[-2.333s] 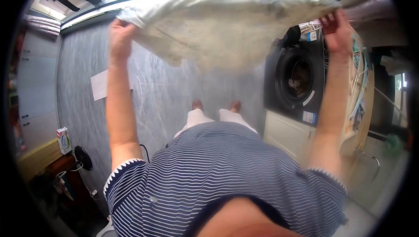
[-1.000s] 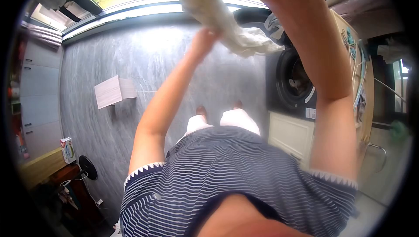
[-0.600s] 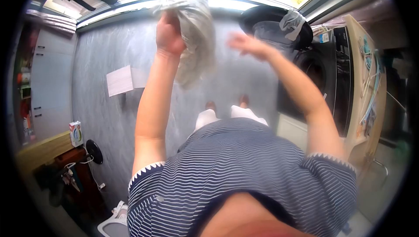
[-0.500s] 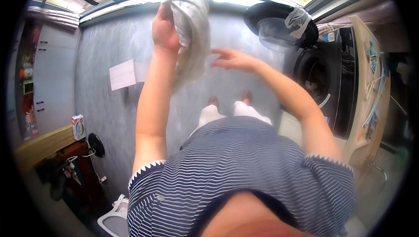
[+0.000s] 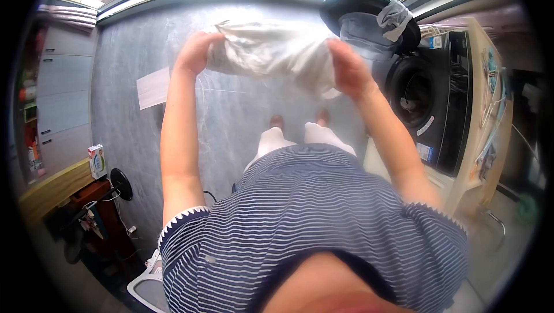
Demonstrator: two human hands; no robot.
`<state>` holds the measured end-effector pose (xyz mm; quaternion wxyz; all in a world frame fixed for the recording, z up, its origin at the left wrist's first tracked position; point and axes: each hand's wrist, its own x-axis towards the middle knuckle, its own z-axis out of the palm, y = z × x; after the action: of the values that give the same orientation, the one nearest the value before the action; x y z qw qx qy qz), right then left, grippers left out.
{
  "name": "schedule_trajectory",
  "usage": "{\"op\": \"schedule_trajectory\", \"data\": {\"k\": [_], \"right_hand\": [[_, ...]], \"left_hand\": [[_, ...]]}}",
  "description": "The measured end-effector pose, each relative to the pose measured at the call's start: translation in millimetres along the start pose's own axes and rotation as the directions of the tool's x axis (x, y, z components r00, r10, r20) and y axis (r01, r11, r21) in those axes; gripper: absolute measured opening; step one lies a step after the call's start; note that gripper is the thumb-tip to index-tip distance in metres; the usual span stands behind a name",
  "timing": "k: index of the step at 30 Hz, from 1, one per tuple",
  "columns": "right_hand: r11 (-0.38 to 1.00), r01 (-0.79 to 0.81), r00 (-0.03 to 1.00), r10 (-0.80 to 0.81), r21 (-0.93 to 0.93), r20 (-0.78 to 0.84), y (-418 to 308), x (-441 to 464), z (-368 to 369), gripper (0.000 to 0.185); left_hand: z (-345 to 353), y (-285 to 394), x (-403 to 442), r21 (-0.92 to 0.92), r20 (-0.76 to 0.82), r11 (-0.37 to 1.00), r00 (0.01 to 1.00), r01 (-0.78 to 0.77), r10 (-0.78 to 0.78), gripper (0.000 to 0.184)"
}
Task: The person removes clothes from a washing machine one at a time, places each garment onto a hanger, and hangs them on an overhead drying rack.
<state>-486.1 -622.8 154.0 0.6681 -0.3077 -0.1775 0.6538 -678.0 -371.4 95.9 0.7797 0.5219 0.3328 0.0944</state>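
Observation:
A crumpled whitish cloth (image 5: 271,47) is stretched sideways in front of me, above the grey floor. My left hand (image 5: 195,52) is closed on its left end. At the right end, my right hand (image 5: 351,69) grips the cloth too, slightly blurred by motion. The fabric hangs in loose folds between the two hands, and its exact kind of item cannot be made out. To the right of my right hand stands a black front-loading washing machine (image 5: 444,99) with its round door opening (image 5: 414,96) exposed and something pale inside.
A black round basin (image 5: 346,7) with a clear plastic bag (image 5: 396,20) sits by the window at the right. A wooden rack (image 5: 482,111) with hangers flanks the machine. A pale board (image 5: 153,88) lies at left, near cabinets (image 5: 63,88) and a small box (image 5: 97,161).
My right hand, empty and apart before, now holds the cloth's right end. The cloth went from hanging in my left hand to spread sideways, and my left hand moved lower and leftward.

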Motion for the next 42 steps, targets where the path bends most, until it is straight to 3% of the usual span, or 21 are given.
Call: {"op": "schedule_trajectory", "data": {"k": [2, 5, 6, 8, 9, 10, 12, 15, 17, 19, 22, 24, 25, 30, 35, 37, 38, 39, 40, 41, 42], "right_hand": [[0.994, 0.019, 0.998, -0.013, 0.111, -0.057, -3.3, -1.8, 3.1, 0.027], [0.979, 0.072, 0.990, -0.047, 0.190, -0.133, -4.6, -1.0, 9.4, 0.027], [0.976, 0.087, 0.986, -0.056, 0.201, -0.156, -4.8, -0.5, 11.4, 0.027], [0.967, 0.130, 0.976, -0.085, 0.220, -0.200, -3.3, 2.4, 10.6, 0.025], [0.967, 0.130, 0.982, -0.094, 0.220, -0.166, -1.0, 4.2, 6.6, 0.028], [0.967, 0.130, 0.986, -0.103, 0.221, -0.131, 1.7, 5.9, 1.1, 0.031], [0.969, 0.150, 0.982, -0.123, 0.195, -0.144, 5.6, 7.4, 1.6, 0.029], [0.971, 0.203, 0.958, -0.171, 0.125, -0.230, 9.9, 10.1, 11.7, 0.021], [0.968, 0.228, 0.954, -0.200, 0.109, -0.223, 12.4, 9.6, 10.1, 0.021], [0.967, 0.251, 0.944, -0.232, 0.053, -0.235, 12.2, 9.2, 11.1, 0.020], [0.958, 0.282, 0.916, -0.283, -0.046, -0.283, 7.5, 9.9, 14.3, 0.018], [0.955, 0.283, 0.889, -0.296, -0.091, -0.349, 3.1, 9.4, 11.8, 0.018], [0.956, 0.276, 0.873, -0.292, -0.098, -0.392, -0.7, 9.6, 8.0, 0.018], [0.991, 0.134, 0.903, -0.114, 0.019, -0.415, -2.6, 6.7, 2.1, 0.021], [0.974, 0.049, 0.940, -0.121, -0.223, -0.320, -21.8, -6.5, 1.7, 0.023], [0.953, 0.033, 0.958, -0.116, -0.303, -0.261, -32.2, -13.2, -6.1, 0.025], [0.952, 0.036, 0.961, -0.116, -0.305, -0.249, -39.2, -15.9, -9.8, 0.026], [0.951, 0.039, 0.965, -0.116, -0.308, -0.237, -45.1, -17.9, -11.3, 0.027], [0.947, 0.051, 0.956, -0.138, -0.316, -0.259, -50.0, -18.8, -9.5, 0.030], [0.941, 0.048, 0.963, -0.133, -0.336, -0.235, -54.3, -19.8, -12.2, 0.030], [0.934, 0.044, 0.969, -0.126, -0.354, -0.211, -59.6, -20.9, -16.7, 0.030]], "left_hand": [[9.8, -5.0, -2.2, 0.398, -0.151, 0.904, 0.983, 0.154, -0.100, 0.037], [24.5, -18.4, 4.4, 0.847, -0.095, 0.532, 0.987, 0.011, 0.131, 0.027], [45.2, -14.9, -9.3, 0.839, -0.090, 0.532, 0.933, -0.117, 0.348, 0.022], [76.0, -5.3, -30.9, 0.662, 0.088, 0.684, 0.938, -0.307, 0.337, 0.015], [89.7, -5.6, -43.1, 0.475, 0.232, 0.785, 0.917, -0.398, 0.324, 0.012], [103.1, -1.5, -56.3, 0.391, 0.341, 0.857, 0.918, -0.337, 0.205, 0.016], [132.6, -2.8, -76.5, 0.508, 0.348, 0.658, 0.831, -0.556, 0.434, 0.020], [149.5, -25.3, -72.8, 0.627, 0.226, 0.465, 0.718, -0.624, 0.659, 0.017], [147.5, -33.8, -64.9, 0.606, 0.160, 0.542, 0.757, -0.582, 0.634, 0.013], [144.9, -35.1, -63.6, 0.560, 0.139, 0.590, 0.768, -0.582, 0.625, 0.011], [142.7, -37.0, -61.2, 0.316, 0.138, 0.745, 0.805, -0.588, 0.577, 0.010], [136.7, -28.7, -61.0, -0.213, 0.163, 0.940, 0.939, -0.266, 0.303, 0.012], [132.5, -24.3, -60.8, -0.450, 0.234, 0.892, 0.958, -0.045, 0.166, 0.013], [125.2, -19.7, -50.2, -0.728, 0.410, 0.656, 0.893, 0.198, 0.186, 0.017], [90.4, -13.0, -40.9, -0.788, 0.323, 0.602, 0.918, 0.126, 0.230, 0.018], [75.8, -3.6, -38.5, -0.716, 0.374, 0.686, 0.901, 0.128, 0.222, 0.022], [72.8, -0.7, -41.3, -0.419, 0.350, 0.908, 0.920, -0.014, 0.176, 0.024], [72.7, 5.6, -47.9, -0.050, 0.310, 0.990, 0.940, -0.135, 0.144, 0.025], [72.6, 9.2, -53.0, 0.332, 0.259, 0.918, 0.957, -0.216, 0.131, 0.026], [72.0, 9.6, -55.6, 0.659, 0.251, 0.725, 0.967, -0.200, 0.039, 0.030], [72.9, 9.9, -55.6, 0.844, 0.177, 0.514, 0.984, -0.154, 0.005, 0.031]]}}
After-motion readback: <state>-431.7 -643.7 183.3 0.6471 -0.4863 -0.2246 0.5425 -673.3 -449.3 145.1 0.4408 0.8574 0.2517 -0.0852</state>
